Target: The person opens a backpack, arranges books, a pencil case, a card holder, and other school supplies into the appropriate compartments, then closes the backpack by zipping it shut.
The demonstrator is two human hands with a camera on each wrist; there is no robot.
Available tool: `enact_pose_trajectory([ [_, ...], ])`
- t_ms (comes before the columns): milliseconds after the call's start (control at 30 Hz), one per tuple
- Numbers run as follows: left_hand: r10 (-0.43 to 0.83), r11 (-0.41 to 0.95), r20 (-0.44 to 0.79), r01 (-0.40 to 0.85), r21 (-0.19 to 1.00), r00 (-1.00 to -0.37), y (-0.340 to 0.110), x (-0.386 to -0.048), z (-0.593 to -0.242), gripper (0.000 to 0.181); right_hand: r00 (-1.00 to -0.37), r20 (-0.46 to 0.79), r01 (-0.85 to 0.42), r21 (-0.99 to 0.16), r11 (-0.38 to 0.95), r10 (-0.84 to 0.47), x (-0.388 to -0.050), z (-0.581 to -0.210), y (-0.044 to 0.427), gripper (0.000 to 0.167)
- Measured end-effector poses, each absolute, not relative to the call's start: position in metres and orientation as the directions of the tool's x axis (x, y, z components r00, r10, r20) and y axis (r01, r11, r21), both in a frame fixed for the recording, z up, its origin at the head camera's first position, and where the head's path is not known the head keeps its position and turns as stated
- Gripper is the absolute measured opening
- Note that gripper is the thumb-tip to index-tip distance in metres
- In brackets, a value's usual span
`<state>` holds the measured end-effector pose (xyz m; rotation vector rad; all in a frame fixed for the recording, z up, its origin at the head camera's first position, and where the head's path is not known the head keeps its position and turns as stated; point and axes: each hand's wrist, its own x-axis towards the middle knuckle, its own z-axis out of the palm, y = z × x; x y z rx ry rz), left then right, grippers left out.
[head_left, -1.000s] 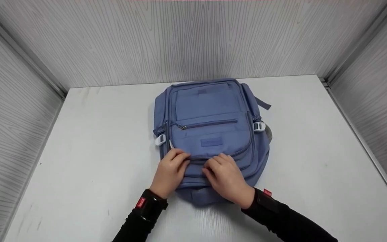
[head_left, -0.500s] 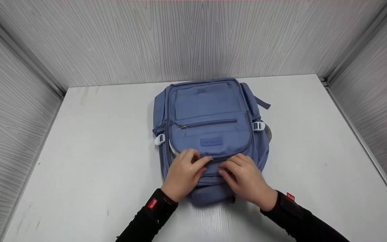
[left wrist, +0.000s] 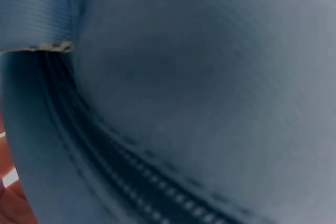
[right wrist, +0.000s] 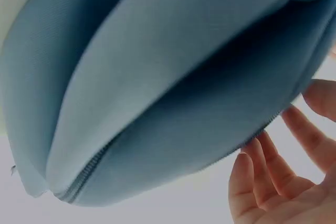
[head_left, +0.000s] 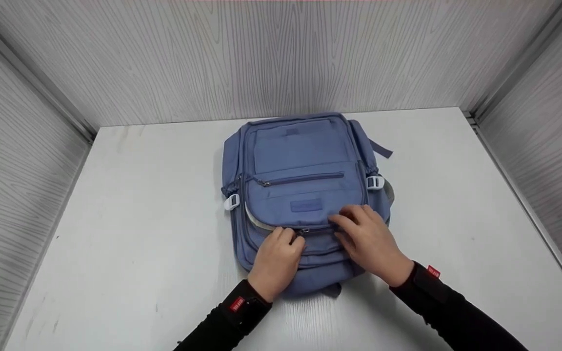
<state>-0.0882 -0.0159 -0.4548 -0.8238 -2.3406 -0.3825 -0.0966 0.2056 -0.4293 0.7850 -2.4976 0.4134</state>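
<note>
A blue backpack (head_left: 305, 146) lies front side up on the white table. Along the lower edge of its front pocket (head_left: 310, 195) runs a zipper, with the metal slider (head_left: 303, 231) showing near the middle. My left hand (head_left: 276, 263) has its fingers curled at that slider and pinches the zipper pull, which is mostly hidden. Left of it the pocket edge gapes, showing a pale lining (head_left: 260, 224). My right hand (head_left: 371, 243) touches the pocket edge on the right with loosely bent fingers. In the right wrist view its fingertips (right wrist: 254, 148) meet the fabric rim.
White buckles (head_left: 232, 202) sit on both sides of the backpack. A second zipper (head_left: 305, 179) crosses its front, and a grey strap (head_left: 382, 149) sticks out at the right. Wood-grain panels (head_left: 281, 58) enclose the white table (head_left: 154, 234) at back and sides.
My left hand has moved right along the pocket's lower edge, and the pale gap at the left has grown longer. My right hand has shifted right and, lately, up toward the pocket's right corner.
</note>
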Motion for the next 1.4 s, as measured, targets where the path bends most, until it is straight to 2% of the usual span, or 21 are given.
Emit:
enact_pose_trajectory([
  [100, 0.431, 0.752, 0.657, 0.648, 0.117, -0.619, -0.017, -0.088, -0.454, 0.013, -0.701, 0.54, -0.61, -0.115, 0.784, -0.466, -0.098, -0.431, 0.205, 0.03],
  [267, 0.397, 0.726, 0.613, 0.642, 0.246, -0.683, -0.024, -0.088, -0.45, 0.02, -0.671, 0.575, -0.612, -0.073, 0.787, -0.468, -0.101, -0.434, 0.204, 0.021],
  [400, 0.359, 0.705, 0.592, 0.625, 0.334, -0.722, -0.036, -0.09, -0.448, 0.015, -0.658, 0.597, -0.607, -0.059, 0.793, -0.46, -0.104, -0.436, 0.203, 0.01],
  [500, 0.323, 0.703, 0.583, 0.602, 0.379, -0.745, -0.049, -0.093, -0.448, 0.014, -0.646, 0.609, -0.61, -0.05, 0.791, -0.459, -0.106, -0.437, 0.203, 0.009],
  [833, 0.179, 0.776, 0.482, 0.424, 0.467, -0.858, -0.093, -0.112, -0.448, 0.018, -0.643, 0.628, -0.613, -0.079, 0.786, -0.439, -0.107, -0.439, 0.205, 0.011],
  [1067, 0.15, 0.781, 0.384, 0.347, 0.519, -0.911, -0.107, -0.127, -0.445, 0.017, -0.643, 0.626, -0.617, -0.08, 0.783, -0.442, -0.107, -0.441, 0.203, 0.012],
  [1233, 0.086, 0.812, 0.297, 0.24, 0.533, -0.951, -0.117, -0.147, -0.442, 0.013, -0.631, 0.634, -0.621, -0.068, 0.781, -0.447, -0.107, -0.442, 0.203, 0.014],
  [1400, 0.101, 0.831, 0.201, 0.194, 0.521, -0.974, -0.117, -0.176, -0.436, 0.008, -0.627, 0.636, -0.63, -0.074, 0.773, -0.45, -0.107, -0.444, 0.203, 0.013],
])
